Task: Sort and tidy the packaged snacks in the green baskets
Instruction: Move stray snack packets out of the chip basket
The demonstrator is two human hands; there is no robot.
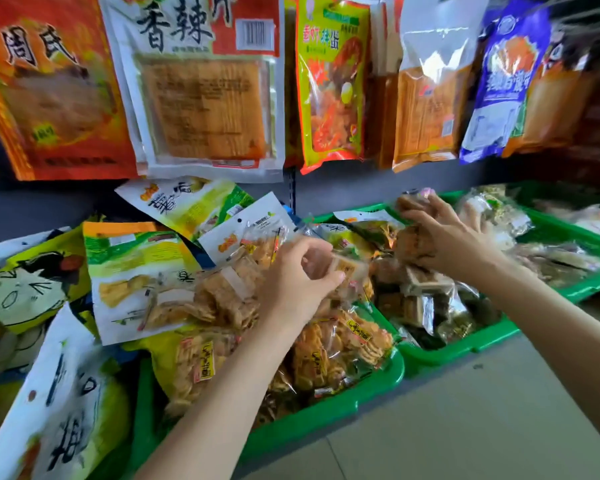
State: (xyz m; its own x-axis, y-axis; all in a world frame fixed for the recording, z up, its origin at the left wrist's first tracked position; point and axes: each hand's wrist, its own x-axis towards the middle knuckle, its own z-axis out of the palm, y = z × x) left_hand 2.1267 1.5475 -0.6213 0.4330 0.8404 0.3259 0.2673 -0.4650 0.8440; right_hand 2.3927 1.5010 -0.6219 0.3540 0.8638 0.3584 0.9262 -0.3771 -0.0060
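Head view: left hand (293,271) pinches a small snack packet (347,268) over the near green basket's (326,415) back right corner. Right hand (440,233) grips, probably, a brown packet (413,240) in the middle basket (465,344). Step: mid-sort. Next: drop each with matching packs.

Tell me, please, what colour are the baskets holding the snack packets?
Bright green baskets, clearest in the head view, the only one.
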